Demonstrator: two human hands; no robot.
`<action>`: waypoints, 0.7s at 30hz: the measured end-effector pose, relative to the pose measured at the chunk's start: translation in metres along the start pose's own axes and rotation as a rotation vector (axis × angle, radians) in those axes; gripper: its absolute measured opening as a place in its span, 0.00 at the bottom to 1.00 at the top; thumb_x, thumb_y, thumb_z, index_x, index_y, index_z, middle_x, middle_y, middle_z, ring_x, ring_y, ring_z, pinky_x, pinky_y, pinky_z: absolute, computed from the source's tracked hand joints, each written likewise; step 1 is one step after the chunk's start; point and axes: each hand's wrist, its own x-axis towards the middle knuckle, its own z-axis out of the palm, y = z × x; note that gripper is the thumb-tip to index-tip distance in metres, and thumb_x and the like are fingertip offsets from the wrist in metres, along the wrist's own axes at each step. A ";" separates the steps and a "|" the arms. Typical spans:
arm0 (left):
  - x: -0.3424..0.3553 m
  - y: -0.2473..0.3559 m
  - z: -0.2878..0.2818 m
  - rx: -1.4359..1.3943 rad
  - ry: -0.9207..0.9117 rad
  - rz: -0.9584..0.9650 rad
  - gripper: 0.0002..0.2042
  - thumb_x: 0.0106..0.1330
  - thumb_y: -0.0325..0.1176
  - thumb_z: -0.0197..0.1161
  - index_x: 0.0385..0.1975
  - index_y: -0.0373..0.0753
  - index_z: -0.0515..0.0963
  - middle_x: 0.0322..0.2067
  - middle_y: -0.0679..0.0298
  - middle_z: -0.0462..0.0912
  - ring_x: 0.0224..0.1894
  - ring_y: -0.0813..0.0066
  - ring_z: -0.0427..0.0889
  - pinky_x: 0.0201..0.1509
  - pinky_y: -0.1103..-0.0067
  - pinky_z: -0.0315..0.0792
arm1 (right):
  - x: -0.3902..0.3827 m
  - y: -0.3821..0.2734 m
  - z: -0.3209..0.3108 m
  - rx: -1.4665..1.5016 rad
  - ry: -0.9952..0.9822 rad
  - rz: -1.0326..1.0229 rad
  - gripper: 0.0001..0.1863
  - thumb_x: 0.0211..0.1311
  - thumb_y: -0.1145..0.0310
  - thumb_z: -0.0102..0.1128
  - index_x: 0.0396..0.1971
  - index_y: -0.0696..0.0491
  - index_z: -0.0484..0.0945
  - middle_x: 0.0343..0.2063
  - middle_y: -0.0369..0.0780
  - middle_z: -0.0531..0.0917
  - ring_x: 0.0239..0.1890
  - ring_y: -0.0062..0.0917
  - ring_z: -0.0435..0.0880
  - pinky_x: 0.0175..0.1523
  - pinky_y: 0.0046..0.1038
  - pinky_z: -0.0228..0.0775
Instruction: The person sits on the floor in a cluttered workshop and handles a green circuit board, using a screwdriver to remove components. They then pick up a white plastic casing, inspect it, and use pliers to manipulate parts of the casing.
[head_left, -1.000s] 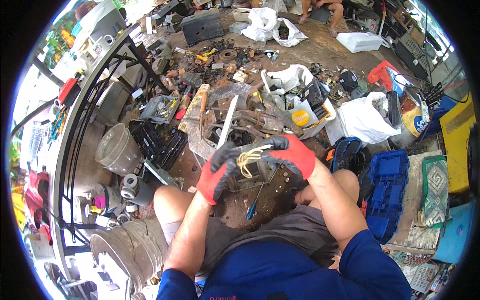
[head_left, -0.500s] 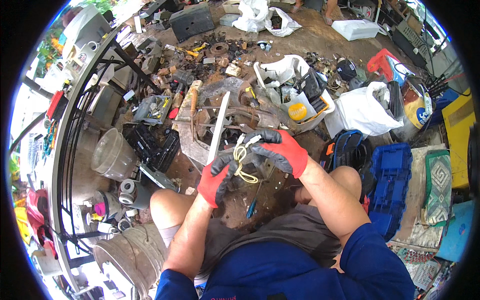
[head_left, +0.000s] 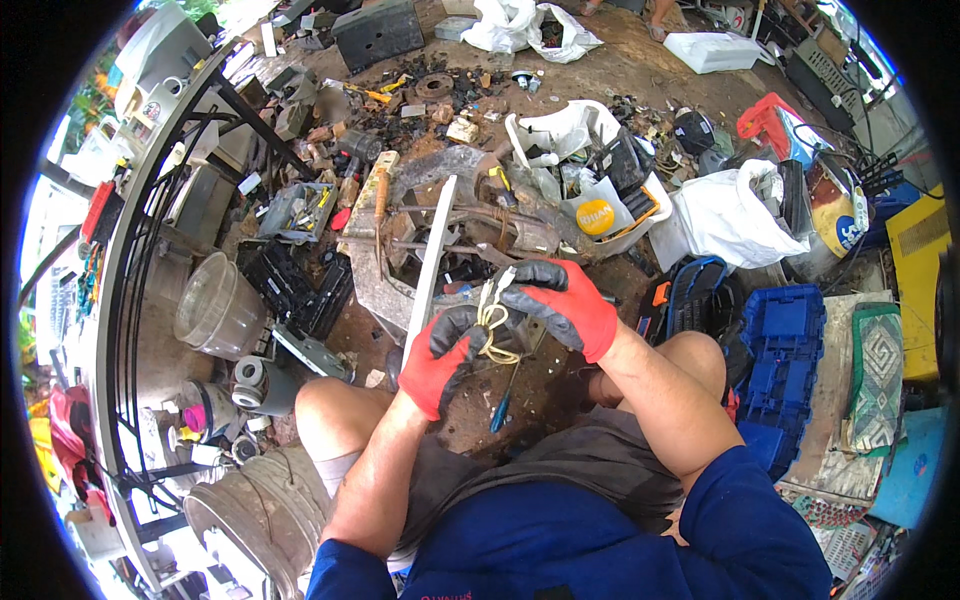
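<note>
"What is nearest?"

"The gloved left hand [head_left: 440, 362] and right hand [head_left: 562, 308] pinch a bundled pale-yellow cable [head_left: 490, 316] between them, above a littered brown floor [head_left: 640, 88]."

"And around it?"

"A blue-handled tool [head_left: 498, 412] lies below; beyond, a white tub [head_left: 562, 125] brims with scrap, while a metal-framed desk [head_left: 141, 190] lines the left side."

"Farthest back?"

"A black box [head_left: 378, 36] and white sacks [head_left: 500, 25] sit on the floor."

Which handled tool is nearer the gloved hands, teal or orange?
The teal-handled tool, on the ground between the legs, near the left hand and right hand; the orange-handled one lies farther off, left of the white strip.
</note>
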 end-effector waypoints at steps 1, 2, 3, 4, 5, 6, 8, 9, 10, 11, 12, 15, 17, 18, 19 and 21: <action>0.000 -0.001 0.000 0.004 0.000 0.004 0.12 0.72 0.27 0.59 0.52 0.33 0.75 0.44 0.66 0.82 0.45 0.82 0.78 0.52 0.80 0.73 | -0.001 0.000 0.000 -0.011 -0.004 -0.012 0.11 0.65 0.76 0.59 0.45 0.62 0.81 0.39 0.35 0.85 0.42 0.16 0.81 0.49 0.21 0.73; 0.000 -0.001 0.000 -0.003 -0.012 0.031 0.12 0.72 0.26 0.59 0.52 0.33 0.75 0.44 0.66 0.82 0.45 0.82 0.78 0.52 0.80 0.73 | -0.001 0.000 0.000 -0.029 -0.004 -0.013 0.11 0.65 0.76 0.59 0.46 0.62 0.81 0.39 0.36 0.85 0.42 0.16 0.81 0.49 0.21 0.74; -0.001 -0.002 0.000 -0.001 -0.001 0.007 0.12 0.72 0.26 0.59 0.52 0.33 0.75 0.44 0.66 0.82 0.45 0.82 0.78 0.52 0.80 0.73 | -0.002 -0.001 0.000 -0.023 -0.007 -0.017 0.11 0.64 0.76 0.59 0.46 0.62 0.80 0.40 0.36 0.85 0.42 0.16 0.81 0.49 0.21 0.74; -0.001 -0.003 0.000 -0.009 -0.002 0.007 0.12 0.71 0.26 0.59 0.52 0.33 0.75 0.44 0.66 0.82 0.45 0.82 0.78 0.52 0.80 0.73 | -0.003 -0.001 0.000 -0.023 -0.004 -0.011 0.12 0.64 0.76 0.59 0.46 0.62 0.80 0.40 0.36 0.85 0.42 0.16 0.81 0.50 0.21 0.74; -0.001 -0.003 0.000 -0.017 -0.003 0.007 0.12 0.71 0.26 0.59 0.52 0.33 0.75 0.44 0.66 0.82 0.46 0.82 0.78 0.52 0.80 0.73 | -0.004 -0.002 0.000 -0.024 -0.002 -0.005 0.12 0.64 0.76 0.59 0.46 0.62 0.80 0.40 0.36 0.85 0.42 0.17 0.81 0.50 0.21 0.74; -0.001 -0.003 0.001 -0.030 -0.005 -0.003 0.12 0.71 0.26 0.59 0.52 0.33 0.75 0.44 0.66 0.82 0.46 0.82 0.78 0.52 0.80 0.73 | -0.005 -0.003 0.001 -0.032 0.005 -0.009 0.12 0.64 0.76 0.59 0.46 0.62 0.80 0.40 0.37 0.85 0.42 0.17 0.81 0.50 0.21 0.74; -0.002 -0.004 0.001 -0.057 -0.009 -0.024 0.12 0.71 0.25 0.60 0.52 0.33 0.75 0.44 0.66 0.82 0.46 0.82 0.78 0.52 0.80 0.73 | -0.007 -0.004 0.002 -0.040 0.008 -0.028 0.13 0.64 0.76 0.59 0.47 0.63 0.80 0.40 0.37 0.85 0.42 0.17 0.81 0.50 0.21 0.74; -0.002 -0.004 0.001 -0.046 -0.009 -0.021 0.12 0.71 0.25 0.60 0.52 0.33 0.75 0.44 0.66 0.82 0.46 0.82 0.78 0.52 0.80 0.73 | -0.007 -0.005 0.002 -0.044 0.013 -0.018 0.13 0.64 0.76 0.59 0.47 0.63 0.80 0.40 0.37 0.85 0.43 0.17 0.81 0.50 0.21 0.74; -0.002 -0.003 0.002 -0.034 -0.008 -0.019 0.12 0.71 0.25 0.60 0.52 0.33 0.75 0.44 0.66 0.82 0.46 0.81 0.78 0.52 0.80 0.73 | -0.007 -0.005 0.003 -0.040 0.009 -0.020 0.13 0.64 0.76 0.59 0.47 0.63 0.80 0.40 0.37 0.85 0.43 0.17 0.82 0.50 0.21 0.74; -0.003 -0.003 0.002 -0.023 -0.008 -0.017 0.12 0.71 0.25 0.60 0.52 0.33 0.74 0.44 0.66 0.82 0.46 0.81 0.78 0.52 0.81 0.73 | -0.008 -0.005 0.003 -0.038 0.004 -0.020 0.13 0.64 0.76 0.59 0.47 0.63 0.80 0.40 0.37 0.85 0.43 0.17 0.82 0.50 0.21 0.74; -0.003 -0.002 0.003 -0.025 -0.012 -0.020 0.12 0.71 0.25 0.60 0.52 0.33 0.74 0.44 0.66 0.82 0.46 0.81 0.78 0.52 0.81 0.73 | -0.008 -0.004 0.002 -0.048 0.013 -0.015 0.13 0.64 0.76 0.59 0.47 0.63 0.80 0.40 0.37 0.85 0.43 0.17 0.82 0.50 0.21 0.74; -0.003 0.001 0.005 -0.024 -0.019 -0.029 0.12 0.70 0.25 0.60 0.52 0.33 0.74 0.44 0.65 0.82 0.46 0.81 0.78 0.52 0.81 0.73 | -0.008 -0.003 0.001 -0.073 0.023 -0.004 0.12 0.64 0.75 0.59 0.46 0.63 0.80 0.39 0.37 0.85 0.43 0.17 0.82 0.50 0.21 0.73; -0.003 0.002 0.006 -0.017 -0.017 -0.037 0.12 0.70 0.24 0.61 0.51 0.33 0.74 0.44 0.66 0.82 0.46 0.81 0.78 0.52 0.81 0.73 | -0.007 -0.001 0.000 -0.077 0.013 -0.007 0.12 0.64 0.75 0.59 0.45 0.63 0.80 0.39 0.37 0.85 0.43 0.17 0.82 0.49 0.21 0.73; -0.002 0.003 0.007 -0.018 -0.011 -0.025 0.12 0.69 0.24 0.61 0.51 0.33 0.75 0.44 0.66 0.82 0.46 0.81 0.78 0.52 0.81 0.73 | -0.007 -0.001 0.000 -0.055 0.017 -0.009 0.12 0.64 0.75 0.59 0.45 0.63 0.80 0.39 0.36 0.85 0.42 0.16 0.81 0.49 0.20 0.73; -0.002 0.003 0.007 -0.019 -0.005 -0.013 0.12 0.69 0.23 0.61 0.51 0.33 0.75 0.43 0.66 0.82 0.46 0.81 0.78 0.52 0.81 0.73 | -0.007 0.000 0.000 -0.032 0.021 -0.009 0.12 0.64 0.75 0.59 0.45 0.63 0.80 0.39 0.36 0.85 0.42 0.16 0.81 0.49 0.20 0.73; -0.003 0.004 0.008 0.003 0.011 0.019 0.12 0.68 0.23 0.62 0.50 0.33 0.75 0.43 0.66 0.82 0.46 0.82 0.78 0.52 0.81 0.73 | -0.006 -0.001 0.001 -0.017 0.019 -0.012 0.11 0.64 0.75 0.59 0.45 0.63 0.80 0.39 0.36 0.85 0.42 0.16 0.81 0.49 0.20 0.73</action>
